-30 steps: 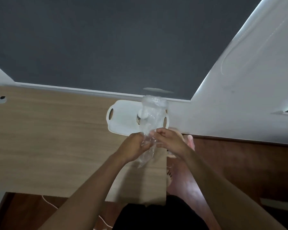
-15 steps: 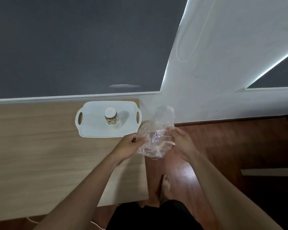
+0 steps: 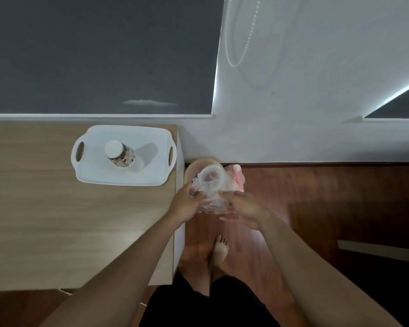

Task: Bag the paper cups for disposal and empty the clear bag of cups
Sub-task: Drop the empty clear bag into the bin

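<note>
1. Head view, centre of frame: I see the clear bag (image 3: 210, 191), mouth upward, held above a tan bin (image 3: 192, 168) on the floor, just right of the table (image 3: 33, 208) edge.
2. My left hand (image 3: 184, 204) grasps the bag's left side.
3. My right hand (image 3: 241, 208) touches its right side. It is blurred, so I cannot tell if it grips.
4. Left of centre: paper cups (image 3: 119, 153) stand on a white tray (image 3: 104, 177) on the table.

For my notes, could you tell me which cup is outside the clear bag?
The patterned cup on the white tray; the other cup is in the clear bag held between the left hand and right hand.
</note>
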The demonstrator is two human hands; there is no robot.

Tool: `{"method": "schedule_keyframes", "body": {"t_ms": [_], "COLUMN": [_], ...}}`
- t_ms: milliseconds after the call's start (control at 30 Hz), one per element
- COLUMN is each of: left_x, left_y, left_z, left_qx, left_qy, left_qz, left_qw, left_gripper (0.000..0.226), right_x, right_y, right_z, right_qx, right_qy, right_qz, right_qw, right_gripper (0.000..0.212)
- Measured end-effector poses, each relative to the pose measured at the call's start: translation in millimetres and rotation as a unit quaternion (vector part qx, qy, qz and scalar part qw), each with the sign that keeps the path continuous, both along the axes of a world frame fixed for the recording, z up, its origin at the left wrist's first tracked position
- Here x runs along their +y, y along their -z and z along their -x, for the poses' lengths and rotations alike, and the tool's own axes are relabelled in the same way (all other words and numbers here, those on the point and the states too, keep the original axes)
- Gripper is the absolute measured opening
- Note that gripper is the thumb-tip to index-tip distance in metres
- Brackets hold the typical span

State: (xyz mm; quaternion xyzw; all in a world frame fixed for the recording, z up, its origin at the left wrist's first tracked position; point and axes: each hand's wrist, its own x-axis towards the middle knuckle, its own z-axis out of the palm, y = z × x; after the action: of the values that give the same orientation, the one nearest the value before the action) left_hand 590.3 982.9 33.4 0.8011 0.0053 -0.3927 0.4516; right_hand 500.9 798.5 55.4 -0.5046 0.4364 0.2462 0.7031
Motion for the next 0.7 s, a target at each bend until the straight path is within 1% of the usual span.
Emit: {"method": "schedule_keyframes", "body": {"t_ms": [67,133,300,433,533,600,700], "left_x": [-11.7,-22.7,-38.3,-45.3,-48.2,-52.2,-58.7], "left_y": [22.9,47.0,93.8,135.3,161.3,182.7,208.9], "left_z": [-0.2,-2.3,-5.7,-11.7,-19.8,-26.3,-35.0], "left_qx": [-0.001,0.005,0.05,0.078,0.096,0.105,0.107], "left_qy": [0.002,-0.004,-0.048,-0.076,-0.08,-0.083,-0.091], "left_qz": [-0.035,-0.066,-0.07,-0.082,-0.108,-0.116,-0.123], "left_qw": [0.999,0.998,0.995,0.991,0.986,0.984,0.982], "left_gripper": [0.021,0.032,0.054,0.056,0.058,0.059,0.058], "right_x": [-13.4,-24.5,-38.5,-42.7,-44.8,-46.6,-48.7], "right_y": [27.8,58.0,131.3,185.8,213.0,235.1,261.2], "right_z": [-7.4,-16.1,-33.9,-45.4,-52.9,-58.4,-64.0], "right_qx": [0.009,0.021,0.04,0.056,0.053,0.05,0.037], "right_qy": [0.001,0.002,0.003,-0.019,-0.057,-0.068,-0.062], "right_qz": [0.006,0.008,0.024,0.064,0.121,0.135,0.148], "right_qw": [1.0,1.0,0.999,0.996,0.99,0.987,0.986], "right_gripper": [0.032,0.029,0.029,0.037,0.047,0.058,0.06]}}
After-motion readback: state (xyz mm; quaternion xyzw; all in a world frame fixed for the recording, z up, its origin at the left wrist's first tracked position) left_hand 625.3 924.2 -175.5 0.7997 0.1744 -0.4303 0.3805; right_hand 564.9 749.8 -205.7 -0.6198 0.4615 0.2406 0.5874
